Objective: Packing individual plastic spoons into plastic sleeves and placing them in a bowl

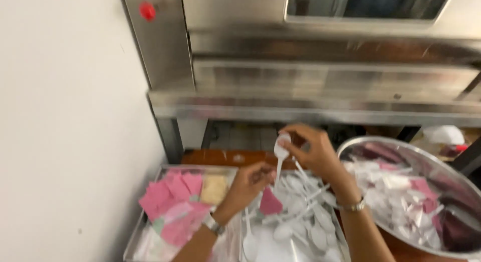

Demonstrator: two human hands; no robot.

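A: Status on the hands?

B: Right hand (310, 149) is pinching the bowl end of a white plastic spoon (280, 156), handle hanging down. Fingers closed on it.

A: Left?

B: Left hand (249, 186) is curling in just below, fingertips near the spoon's handle, a pink paper piece (269, 203) hanging right under it. Frame is blurring, so I cannot tell whether it is gripping that paper.

A: Where's this sitting?

B: Over a metal tray (336, 232) holding a pile of white spoons (303, 219). Left of that, a second tray (138, 231) is holding pink napkins (173, 204). On the right, a big steel bowl (381, 143) is holding wrapped white-and-pink packets (396, 192).
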